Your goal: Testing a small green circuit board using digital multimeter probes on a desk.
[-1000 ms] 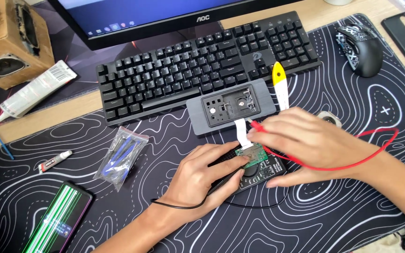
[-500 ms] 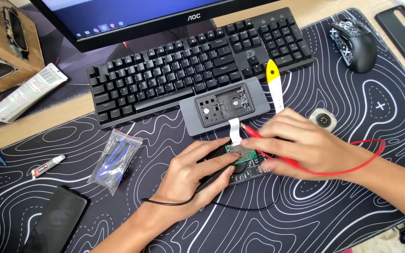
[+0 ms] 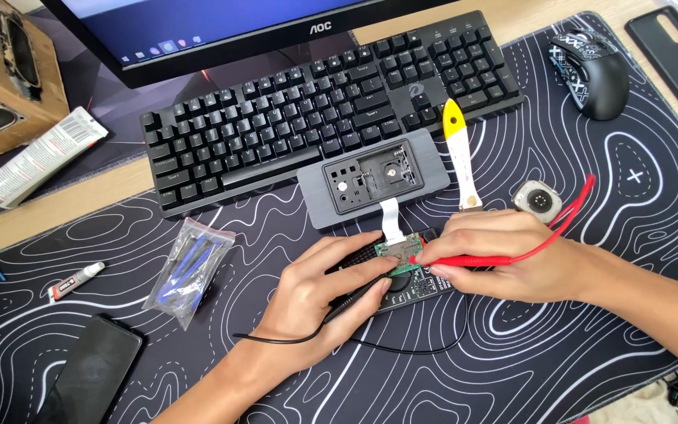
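Gripping probes — left hand [image 3: 319, 294] the black probe [image 3: 355, 297], right hand [image 3: 504, 255] the red probe [image 3: 464, 260] (tips on the green board [image 3: 399, 248]).

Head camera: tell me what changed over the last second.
The phone at the lower left went from a lit screen to dark. The left hand with the black probe and the right hand with the red probe stayed on the small circuit board. The grey case, keyboard and yellow-handled tool did not move; only the view shifted.
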